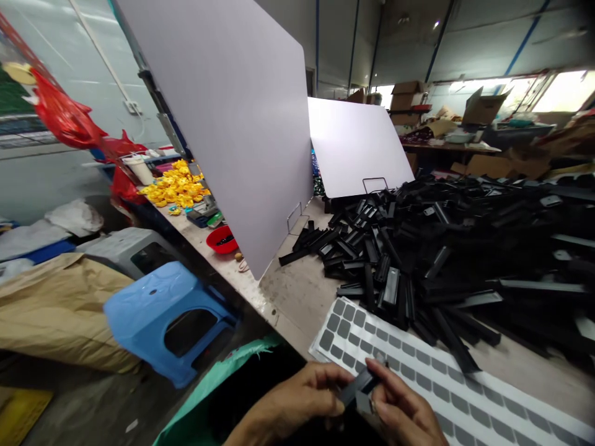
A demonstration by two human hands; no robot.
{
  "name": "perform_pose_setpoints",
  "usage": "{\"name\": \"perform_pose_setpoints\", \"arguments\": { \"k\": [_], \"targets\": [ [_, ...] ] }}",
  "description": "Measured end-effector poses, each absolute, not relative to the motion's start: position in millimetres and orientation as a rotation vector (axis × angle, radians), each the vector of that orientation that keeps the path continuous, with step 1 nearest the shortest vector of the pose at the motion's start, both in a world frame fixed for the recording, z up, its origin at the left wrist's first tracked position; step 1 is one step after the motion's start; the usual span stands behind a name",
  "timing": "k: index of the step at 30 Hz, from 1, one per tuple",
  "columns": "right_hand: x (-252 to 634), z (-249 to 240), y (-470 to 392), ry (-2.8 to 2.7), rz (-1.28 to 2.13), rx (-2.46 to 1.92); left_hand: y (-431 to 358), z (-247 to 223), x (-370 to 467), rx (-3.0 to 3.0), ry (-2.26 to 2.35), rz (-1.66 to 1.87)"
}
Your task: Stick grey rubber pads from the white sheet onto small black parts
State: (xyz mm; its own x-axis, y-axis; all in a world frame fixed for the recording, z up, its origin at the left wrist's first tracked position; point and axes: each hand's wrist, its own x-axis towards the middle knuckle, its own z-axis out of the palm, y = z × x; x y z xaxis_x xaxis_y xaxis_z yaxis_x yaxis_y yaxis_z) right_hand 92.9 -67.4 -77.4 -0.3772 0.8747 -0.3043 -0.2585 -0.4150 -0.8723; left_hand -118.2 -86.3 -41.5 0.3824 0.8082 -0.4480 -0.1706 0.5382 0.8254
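Pinching a black plastic strip [360, 384] between both hands, you hold it low at the near edge of the desk [297, 291]. Your left hand [297, 402] has its fingers [325, 378] curled shut on the strip's near end; your right hand [404, 409] fingers close on the far end. Strip sits just over the sticker sheet [446, 384] of grey pads. Big pile of black parts [446, 248] lies beyond the sheet. White board [232, 118] stands left of the pile; blue stool [162, 310] further left, on the floor.
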Motion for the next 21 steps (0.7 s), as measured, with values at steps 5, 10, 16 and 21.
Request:
{"name": "perform_pose_setpoints", "arguments": {
  "k": [5,10,16,21],
  "targets": [
    [105.6,-96.6,-72.6,-0.855,1.943,-0.969,-66.3,-37.9,-94.7,0.831,1.039,0.773],
    [121.1,-99.2,-71.5,-0.773,1.981,-0.873,-51.9,-37.5,-77.7,0.766,0.908,0.881],
    [128.8,-93.6,-71.4,-0.751,2.04,-0.746,-49.2,-38.8,-61.8,0.703,0.881,0.953],
    [137.5,-86.8,-76.9,-0.724,2.089,-0.752,-47.9,-32.5,-53.3,0.815,0.907,0.972]
  ]
}}
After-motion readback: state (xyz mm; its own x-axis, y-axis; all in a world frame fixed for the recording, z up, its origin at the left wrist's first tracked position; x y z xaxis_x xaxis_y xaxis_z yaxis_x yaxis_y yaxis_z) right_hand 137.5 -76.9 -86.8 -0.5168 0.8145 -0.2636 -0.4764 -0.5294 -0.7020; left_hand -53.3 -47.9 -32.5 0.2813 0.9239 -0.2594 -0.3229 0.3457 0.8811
